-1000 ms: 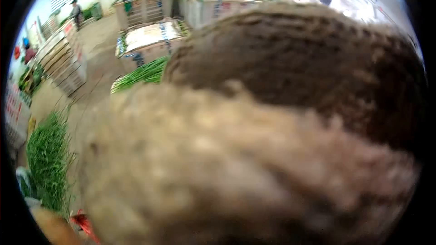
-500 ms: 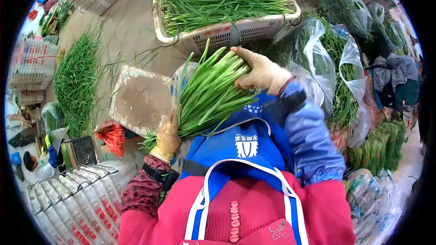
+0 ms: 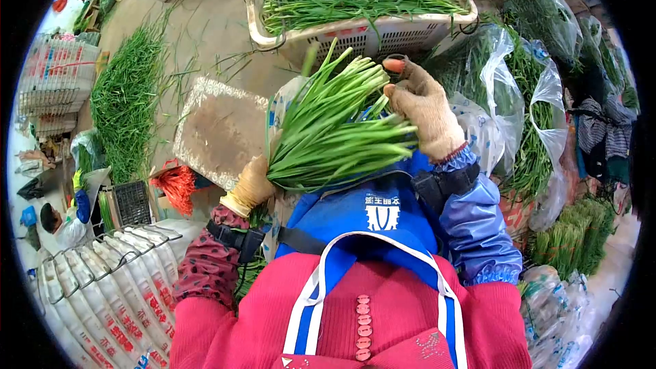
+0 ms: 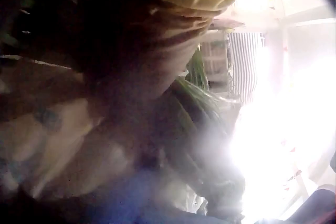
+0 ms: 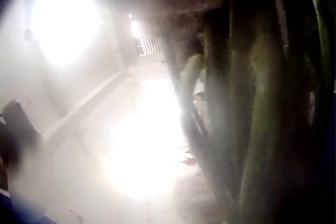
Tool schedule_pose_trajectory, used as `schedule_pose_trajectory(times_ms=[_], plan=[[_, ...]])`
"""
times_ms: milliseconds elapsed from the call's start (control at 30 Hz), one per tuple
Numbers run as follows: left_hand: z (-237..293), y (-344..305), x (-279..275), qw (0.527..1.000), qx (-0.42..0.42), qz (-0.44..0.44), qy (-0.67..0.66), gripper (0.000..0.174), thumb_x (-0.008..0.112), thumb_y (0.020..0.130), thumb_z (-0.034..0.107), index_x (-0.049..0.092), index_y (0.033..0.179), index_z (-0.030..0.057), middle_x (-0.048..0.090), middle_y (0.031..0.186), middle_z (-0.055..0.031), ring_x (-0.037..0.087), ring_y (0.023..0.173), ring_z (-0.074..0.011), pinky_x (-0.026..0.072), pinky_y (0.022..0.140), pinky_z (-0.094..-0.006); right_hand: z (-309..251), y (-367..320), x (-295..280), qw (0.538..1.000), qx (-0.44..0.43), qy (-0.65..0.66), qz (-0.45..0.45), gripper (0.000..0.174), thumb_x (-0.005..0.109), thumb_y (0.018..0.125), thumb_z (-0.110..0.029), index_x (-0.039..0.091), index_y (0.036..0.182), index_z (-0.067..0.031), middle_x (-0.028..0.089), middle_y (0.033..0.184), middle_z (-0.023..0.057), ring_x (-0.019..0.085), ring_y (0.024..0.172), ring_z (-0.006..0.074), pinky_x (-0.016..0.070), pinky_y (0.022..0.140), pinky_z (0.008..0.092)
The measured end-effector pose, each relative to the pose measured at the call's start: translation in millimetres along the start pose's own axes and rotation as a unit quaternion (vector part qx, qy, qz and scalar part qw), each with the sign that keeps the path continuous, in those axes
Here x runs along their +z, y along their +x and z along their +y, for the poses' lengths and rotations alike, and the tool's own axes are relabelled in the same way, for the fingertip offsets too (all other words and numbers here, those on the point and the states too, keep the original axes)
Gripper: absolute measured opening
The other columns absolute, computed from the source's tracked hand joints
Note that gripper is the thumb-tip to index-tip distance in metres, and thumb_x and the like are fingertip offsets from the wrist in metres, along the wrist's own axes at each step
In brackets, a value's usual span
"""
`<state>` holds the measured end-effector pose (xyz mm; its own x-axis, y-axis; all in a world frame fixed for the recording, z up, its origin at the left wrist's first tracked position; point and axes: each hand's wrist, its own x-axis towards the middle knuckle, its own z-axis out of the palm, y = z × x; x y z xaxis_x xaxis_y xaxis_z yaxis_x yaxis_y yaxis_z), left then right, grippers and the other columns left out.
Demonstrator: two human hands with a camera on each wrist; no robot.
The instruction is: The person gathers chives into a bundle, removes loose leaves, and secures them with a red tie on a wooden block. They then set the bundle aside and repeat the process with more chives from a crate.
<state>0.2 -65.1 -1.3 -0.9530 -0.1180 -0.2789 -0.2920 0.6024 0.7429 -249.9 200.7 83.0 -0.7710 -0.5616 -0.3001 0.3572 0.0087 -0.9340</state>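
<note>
In the head view, a fanned bunch of garlic chives (image 3: 342, 130) lies over the blue apron (image 3: 372, 198), pale cut ends pointing away. My left hand (image 3: 247, 184), in a tan glove, grips the bunch at its lower left; its fingertips are hidden behind the leaves. My right hand (image 3: 425, 111), gloved with bare fingertips, is beside the pale ends at the upper right, fingers spread and slightly bent, tips right at the stalks. Thick green stalks (image 5: 257, 119) fill the right of the glare-washed right wrist view. Dark and blurred, the left wrist view shows the glove (image 4: 173, 35) close up.
A white crate (image 3: 369, 34) heaped with chives stands ahead. To the left are a low dirty board (image 3: 222, 130), loose greens (image 3: 126, 102), red ties (image 3: 176, 188) and stacked white crates (image 3: 109, 301). Bagged greens (image 3: 526, 109) stand to the right. Another person (image 3: 65, 222) sits at the far left.
The blurred close-up that blocked the head view one second ago is gone. Since half a second ago, the right hand has drawn slightly rightward from the stalk ends, and the bunch has fanned wider.
</note>
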Motion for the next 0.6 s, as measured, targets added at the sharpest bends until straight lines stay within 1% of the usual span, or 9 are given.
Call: schedule_pose_trajectory(times_ms=[67, 200, 233, 333, 367, 433, 467, 567, 600], plan=[[19.2, 1.6, -6.9, 1.000, -0.017, -0.002, -0.020, 0.085, 0.068, 0.084, 0.012, 0.024, 0.156, 0.0194, 0.068, 0.115, -0.0208, 0.068, 0.105, -0.0315, 0.0527, 0.086, -0.0380, 9.2, 8.7, -0.1, 0.995, 0.038, -0.049, 0.074, 0.040, 0.073, 0.083, -0.008, 0.053, 0.116, 0.0021, 0.066, 0.088, 0.0068, 0.058, 0.074, 0.0103, 0.0467, 0.065, 0.0243], [7.6, 1.9, -4.9, 1.000, 0.019, 0.010, 0.003, 0.091, 0.071, 0.082, 0.016, 0.020, 0.157, 0.0203, 0.068, 0.112, -0.0211, 0.069, 0.099, -0.0342, 0.0531, 0.083, -0.0393, 23.4, 19.9, -15.5, 0.991, 0.096, -0.086, 0.027, 0.050, 0.081, 0.076, -0.013, 0.054, 0.114, 0.0031, 0.067, 0.097, 0.0094, 0.062, 0.085, 0.0155, 0.0507, 0.075, 0.0295], [6.1, 2.5, -3.2, 1.000, 0.019, 0.006, 0.021, 0.092, 0.072, 0.082, 0.018, 0.019, 0.157, 0.0203, 0.068, 0.112, -0.0214, 0.068, 0.099, -0.0357, 0.0529, 0.083, -0.0402, 40.0, 30.6, -27.8, 0.991, 0.047, -0.125, -0.017, 0.067, 0.080, 0.075, -0.010, 0.046, 0.130, 0.0050, 0.065, 0.112, 0.0119, 0.061, 0.097, 0.0176, 0.0499, 0.084, 0.0300], [19.2, 1.1, -11.0, 0.997, -0.003, -0.013, 0.076, 0.097, 0.073, 0.080, 0.023, 0.014, 0.158, 0.0205, 0.066, 0.114, -0.0230, 0.065, 0.102, -0.0414, 0.0515, 0.085, -0.0440, 21.8, 36.1, -25.5, 0.976, 0.123, -0.012, -0.177, 0.099, 0.078, 0.075, -0.003, 0.015, 0.151, 0.0032, 0.059, 0.131, 0.0125, 0.057, 0.113, 0.0201, 0.0450, 0.097, 0.0289], [18.1, 2.3, -12.0, 0.996, 0.015, -0.011, 0.085, 0.098, 0.073, 0.080, 0.023, 0.013, 0.158, 0.0203, 0.066, 0.115, -0.0231, 0.065, 0.103, -0.0411, 0.0514, 0.085, -0.0439, 19.5, 40.6, -24.6, 0.970, 0.124, -0.064, -0.198, 0.094, 0.077, 0.075, -0.002, 0.021, 0.150, 0.0008, 0.060, 0.129, 0.0103, 0.057, 0.114, 0.0192, 0.0448, 0.097, 0.0293], [14.6, 4.0, -12.3, 0.993, 0.054, -0.008, 0.101, 0.099, 0.073, 0.079, 0.021, 0.013, 0.158, 0.0198, 0.065, 0.116, -0.0233, 0.065, 0.104, -0.0406, 0.0510, 0.086, -0.0437, 22.1, 48.9, -19.0, 0.941, 0.047, -0.228, -0.247, 0.087, 0.070, 0.077, 0.003, 0.027, 0.152, -0.0064, 0.064, 0.115, 0.0049, 0.061, 0.094, 0.0139, 0.0505, 0.080, 0.0272], [20.4, 2.8, -15.1, 0.994, 0.035, -0.020, 0.099, 0.100, 0.073, 0.078, 0.019, 0.012, 0.158, 0.0192, 0.064, 0.119, -0.0234, 0.064, 0.107, -0.0400, 0.0506, 0.088, -0.0431, 34.9, 59.9, -21.7, 0.873, -0.150, -0.364, -0.289, 0.074, 0.070, 0.077, -0.005, 0.040, 0.145, -0.0058, 0.064, 0.119, 0.0066, 0.062, 0.107, 0.0191, 0.0496, 0.092, 0.0286], [19.5, 3.1, -17.0, 0.995, -0.004, -0.050, 0.085, 0.101, 0.074, 0.077, 0.017, 0.013, 0.158, 0.0182, 0.064, 0.121, -0.0229, 0.064, 0.109, -0.0393, 0.0503, 0.089, -0.0420, 36.4, 74.1, -9.0, 0.814, -0.187, -0.487, -0.254, 0.050, 0.068, 0.081, -0.015, 0.057, 0.129, -0.0066, 0.060, 0.130, 0.0078, 0.056, 0.120, 0.0264, 0.0461, 0.102, 0.0310], [22.5, 3.3, -18.3, 0.996, -0.012, -0.051, 0.079, 0.102, 0.074, 0.076, 0.017, 0.013, 0.158, 0.0182, 0.063, 0.121, -0.0229, 0.063, 0.109, -0.0392, 0.0503, 0.089, -0.0417, 44.3, 80.6, -11.7, 0.770, -0.280, -0.522, -0.239, 0.047, 0.070, 0.080, -0.015, 0.060, 0.126, -0.0073, 0.062, 0.127, 0.0068, 0.058, 0.115, 0.0236, 0.0471, 0.099, 0.0304]])
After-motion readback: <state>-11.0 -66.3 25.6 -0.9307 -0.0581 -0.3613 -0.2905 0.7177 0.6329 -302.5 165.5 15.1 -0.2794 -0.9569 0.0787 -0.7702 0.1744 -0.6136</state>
